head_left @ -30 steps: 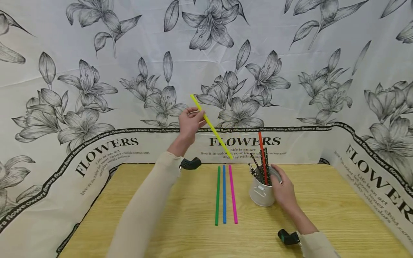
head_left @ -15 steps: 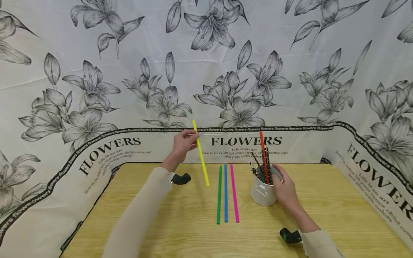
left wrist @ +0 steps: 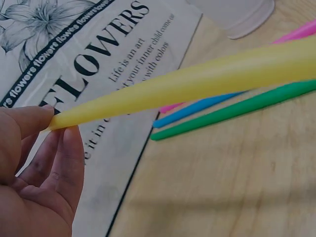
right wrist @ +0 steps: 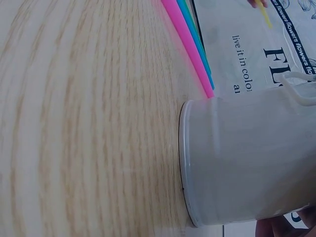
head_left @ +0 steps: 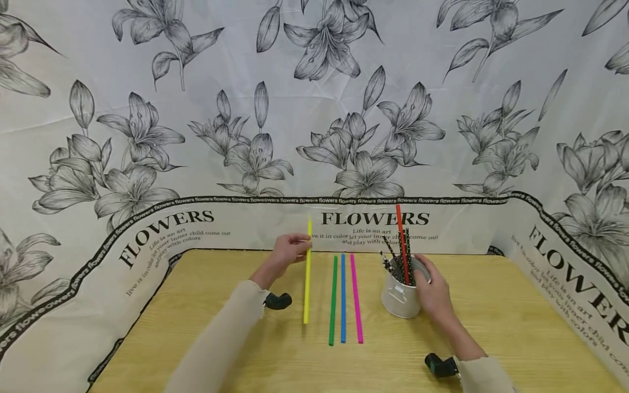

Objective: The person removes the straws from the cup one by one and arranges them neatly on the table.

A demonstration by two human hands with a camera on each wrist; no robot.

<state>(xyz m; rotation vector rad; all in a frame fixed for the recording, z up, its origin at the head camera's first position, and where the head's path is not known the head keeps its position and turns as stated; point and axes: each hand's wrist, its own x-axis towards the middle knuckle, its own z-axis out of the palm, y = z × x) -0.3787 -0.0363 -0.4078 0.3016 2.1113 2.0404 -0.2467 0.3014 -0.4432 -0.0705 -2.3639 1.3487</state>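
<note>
My left hand pinches a yellow straw near its far end. The straw slants down toward me over the table, left of three straws lying side by side: green, blue and pink. In the left wrist view, thumb and fingertips meet on the yellow straw. To the right stands a small white metal pail. My right hand grips its right side and rim. A red straw and several black-and-white patterned straws stick up from the pail.
The table has a light wood top. A white cloth printed with flowers and lettering hangs at its back edge and sides. Black wrist devices, left and right, sit at the sleeve cuffs.
My left hand has come down toward the table, and the yellow straw has swung from a steep slant to nearly parallel with the green straw. The right hand and pail stay in place.
</note>
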